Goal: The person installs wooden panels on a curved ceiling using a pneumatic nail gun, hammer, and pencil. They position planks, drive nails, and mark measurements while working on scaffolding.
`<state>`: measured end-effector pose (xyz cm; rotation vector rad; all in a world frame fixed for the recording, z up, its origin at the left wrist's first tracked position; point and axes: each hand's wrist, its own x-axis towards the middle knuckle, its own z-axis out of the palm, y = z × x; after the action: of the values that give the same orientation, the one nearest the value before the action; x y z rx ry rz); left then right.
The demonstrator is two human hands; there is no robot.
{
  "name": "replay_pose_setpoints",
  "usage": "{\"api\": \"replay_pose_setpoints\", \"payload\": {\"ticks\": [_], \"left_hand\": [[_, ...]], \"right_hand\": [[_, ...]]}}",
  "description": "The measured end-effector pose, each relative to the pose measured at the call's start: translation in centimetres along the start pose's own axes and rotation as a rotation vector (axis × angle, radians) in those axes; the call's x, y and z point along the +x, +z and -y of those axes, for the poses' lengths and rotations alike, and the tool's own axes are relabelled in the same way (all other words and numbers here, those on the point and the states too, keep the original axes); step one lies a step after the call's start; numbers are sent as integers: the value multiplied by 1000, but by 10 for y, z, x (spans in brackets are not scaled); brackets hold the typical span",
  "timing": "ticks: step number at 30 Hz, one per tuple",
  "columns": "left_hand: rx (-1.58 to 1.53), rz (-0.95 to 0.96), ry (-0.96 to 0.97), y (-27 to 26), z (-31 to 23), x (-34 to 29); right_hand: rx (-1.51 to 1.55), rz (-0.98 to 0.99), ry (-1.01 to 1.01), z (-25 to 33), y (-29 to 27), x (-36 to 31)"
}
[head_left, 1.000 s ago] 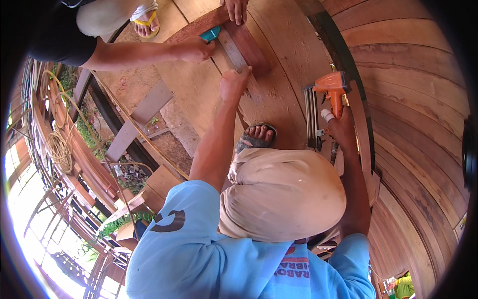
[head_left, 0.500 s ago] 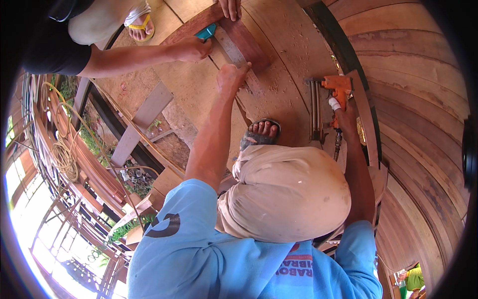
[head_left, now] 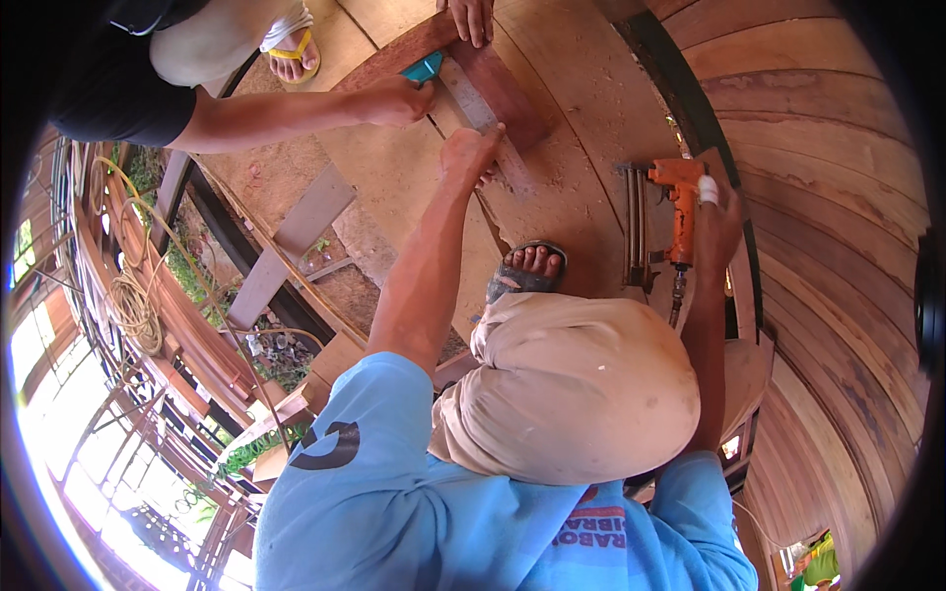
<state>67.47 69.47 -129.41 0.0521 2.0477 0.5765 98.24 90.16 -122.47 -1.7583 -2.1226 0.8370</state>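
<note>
My left hand (head_left: 471, 155) is closed at the metal blade of a square (head_left: 471, 98), with one finger laid across it toward a reddish-brown wood block (head_left: 505, 98). A co-worker's hand (head_left: 399, 98) is at the square's teal handle, and another hand (head_left: 469, 20) rests on the block's far end. On the right, an orange air nail gun (head_left: 682, 222) stands on the boards with its hose fitting down. My right hand (head_left: 721, 212), one finger wrapped in white, is close beside the gun, off its handle with fingers loosely extended.
Curved wood planks (head_left: 818, 158) rise along the right, behind a dark curved edge beam (head_left: 675, 84). Wood shavings lie on the floorboards (head_left: 572, 177). At left are a floor opening, a loose grey board (head_left: 296, 241), coiled hose (head_left: 138, 305) and stacked timber. My sandaled foot (head_left: 532, 264) is between my hands.
My right hand has come off the nail gun's handle and moved to its right side, leaving the handle uncovered. My left hand keeps its place on the square's blade.
</note>
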Motion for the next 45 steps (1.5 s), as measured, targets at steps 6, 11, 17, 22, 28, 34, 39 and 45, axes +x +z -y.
{"api": "replay_pose_setpoints", "payload": {"ticks": [6, 11, 17, 22, 28, 34, 39, 45], "left_hand": [[9, 52, 29, -2, -4, 2], [-25, 71, 56, -4, 3, 7], [-41, 102, 28, -7, 0, 5], [-80, 110, 66, -6, 10, 13], [-31, 11, 121, 1, 23, 17], [255, -700, 622, 11, 28, 15], [303, -770, 871, 7, 9, 10], [181, -776, 576, -30, 63, 24]], "right_hand": [[243, 466, -391, 49, 117, -4], [211, 591, -253, 88, 174, -23], [192, 523, -424, 78, 194, -23], [188, 490, -406, 76, 197, -26], [227, 475, -408, 78, 192, -28], [224, 504, -409, 79, 193, -26], [216, 477, -443, 81, 184, -21], [58, 175, -293, 43, 52, 6]]}}
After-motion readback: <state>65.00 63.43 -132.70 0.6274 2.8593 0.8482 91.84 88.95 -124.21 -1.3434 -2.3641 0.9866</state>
